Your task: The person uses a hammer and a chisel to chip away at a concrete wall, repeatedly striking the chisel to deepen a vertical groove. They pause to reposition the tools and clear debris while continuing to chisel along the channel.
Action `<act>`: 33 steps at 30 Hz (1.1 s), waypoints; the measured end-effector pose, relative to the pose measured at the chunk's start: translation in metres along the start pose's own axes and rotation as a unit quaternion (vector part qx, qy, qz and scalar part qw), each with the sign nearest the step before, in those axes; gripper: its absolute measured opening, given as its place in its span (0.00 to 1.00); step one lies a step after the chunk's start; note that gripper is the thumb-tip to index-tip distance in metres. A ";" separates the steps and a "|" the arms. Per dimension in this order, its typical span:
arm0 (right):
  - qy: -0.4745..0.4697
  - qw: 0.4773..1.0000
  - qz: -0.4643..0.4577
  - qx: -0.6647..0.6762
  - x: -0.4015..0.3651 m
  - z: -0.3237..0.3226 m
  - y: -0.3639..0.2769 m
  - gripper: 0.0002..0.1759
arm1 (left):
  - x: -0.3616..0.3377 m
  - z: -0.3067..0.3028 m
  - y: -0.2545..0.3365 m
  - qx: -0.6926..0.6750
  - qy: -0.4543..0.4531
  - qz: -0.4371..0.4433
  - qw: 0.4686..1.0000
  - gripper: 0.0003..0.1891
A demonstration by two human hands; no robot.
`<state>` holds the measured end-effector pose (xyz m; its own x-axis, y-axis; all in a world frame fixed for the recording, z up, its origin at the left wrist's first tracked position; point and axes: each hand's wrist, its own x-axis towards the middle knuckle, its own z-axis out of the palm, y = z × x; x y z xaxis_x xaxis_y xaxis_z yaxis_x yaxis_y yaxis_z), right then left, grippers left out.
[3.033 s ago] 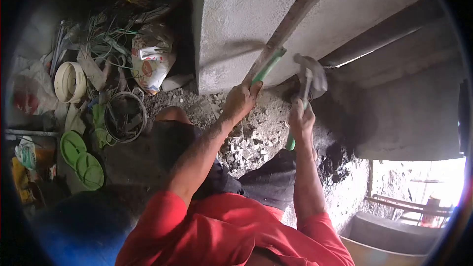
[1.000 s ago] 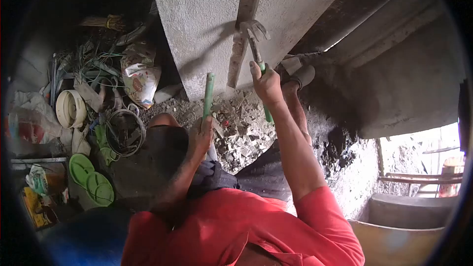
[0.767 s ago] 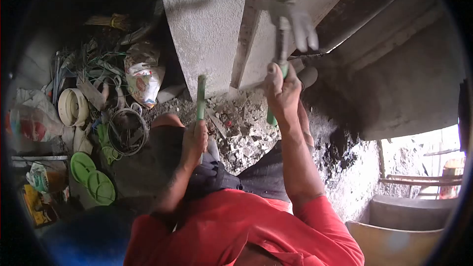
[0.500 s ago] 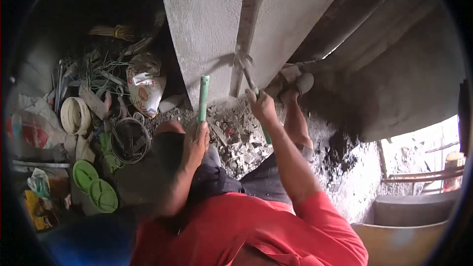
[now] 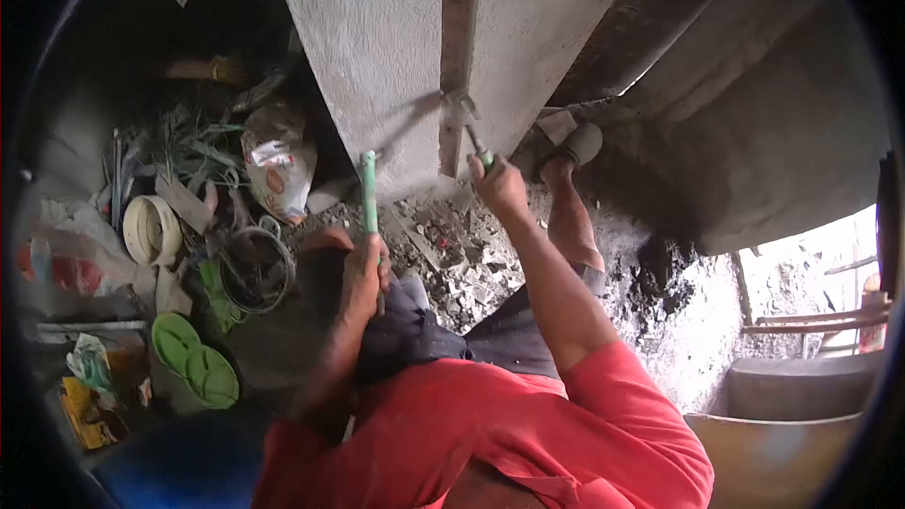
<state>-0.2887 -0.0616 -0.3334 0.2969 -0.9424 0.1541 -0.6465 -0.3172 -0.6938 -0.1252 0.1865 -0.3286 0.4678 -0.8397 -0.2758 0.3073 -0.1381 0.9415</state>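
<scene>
My left hand is closed around a green stick-like handle, held upright. The handle's top end overlaps the lower left edge of a grey plastered pillar. In my right hand is a hammer with a green grip and a metal head. That head, smeared by motion, is close to the recessed vertical strip running down the pillar's face. Below both hands, broken plaster rubble covers the ground between my legs.
On the left lie green slippers, a cream ring-shaped container, a wire hoop, a filled plastic bag and tangled cords. A large curved grey surface stands at right, above a basin-like container.
The green handle has shifted left and leans slightly more to the left. My right hand still holds the hammer near the strip. The whole view has tilted a little.
</scene>
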 end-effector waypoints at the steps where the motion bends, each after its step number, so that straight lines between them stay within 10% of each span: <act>1: -0.038 0.999 0.027 -0.023 0.000 0.005 0.001 0.32 | 0.002 0.001 0.005 0.040 -0.011 0.019 0.999 0.24; 7: -0.104 0.932 0.218 0.270 -0.063 0.004 0.023 0.29 | 0.021 0.007 0.017 0.109 -0.034 0.036 0.993 0.20; 11: -0.087 0.926 0.244 0.274 -0.068 -0.028 0.045 0.27 | 0.065 0.038 0.042 0.349 -0.047 0.199 0.914 0.21; 25: -0.049 0.950 0.029 0.308 -0.036 -0.159 -0.070 0.31 | 0.134 0.066 0.114 0.580 0.005 0.222 0.784 0.27; 33: -0.006 0.996 -0.039 0.080 0.002 -0.089 -0.056 0.33 | 0.119 0.080 0.127 0.524 0.019 0.113 0.844 0.27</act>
<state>-0.3148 -0.0556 -0.2318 0.3516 -0.9136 0.2043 -0.5007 -0.3680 -0.7835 -0.0967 0.0274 -0.2258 0.4484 -0.8922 -0.0539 -0.6861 -0.3822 0.6190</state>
